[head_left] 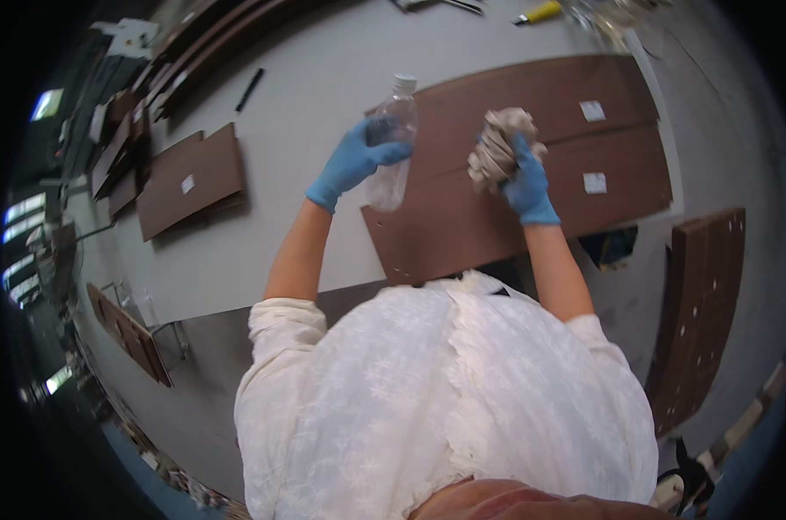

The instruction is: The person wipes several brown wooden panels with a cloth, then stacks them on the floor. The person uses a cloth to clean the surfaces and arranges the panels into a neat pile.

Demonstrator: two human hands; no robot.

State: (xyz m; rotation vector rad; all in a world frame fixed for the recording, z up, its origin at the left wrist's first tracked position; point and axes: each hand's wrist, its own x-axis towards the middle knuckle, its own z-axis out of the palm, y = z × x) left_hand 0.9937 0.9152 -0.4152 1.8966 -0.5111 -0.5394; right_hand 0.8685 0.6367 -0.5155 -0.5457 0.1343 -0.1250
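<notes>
My left hand [358,160], in a blue glove, is wrapped round a clear plastic bottle [388,186] with a white cap. The bottle is held near the left end of two brown panels, its cap pointing away from me. In my right hand [528,184], also blue-gloved, is a crumpled beige rag [498,143], held over the panels; whether it touches them I cannot tell. The far panel [549,91] and the near panel [462,217] lie side by side on the pale table, each with a small white label near its right end.
Smaller brown panels [211,178] lie at the table's left, near stacked brown boards [180,74]. A black marker-like stick [250,90] rests on the table. At the far edge is a yellow-handled tool [540,12]. More brown boards [701,303] stand at my right, below the table's edge.
</notes>
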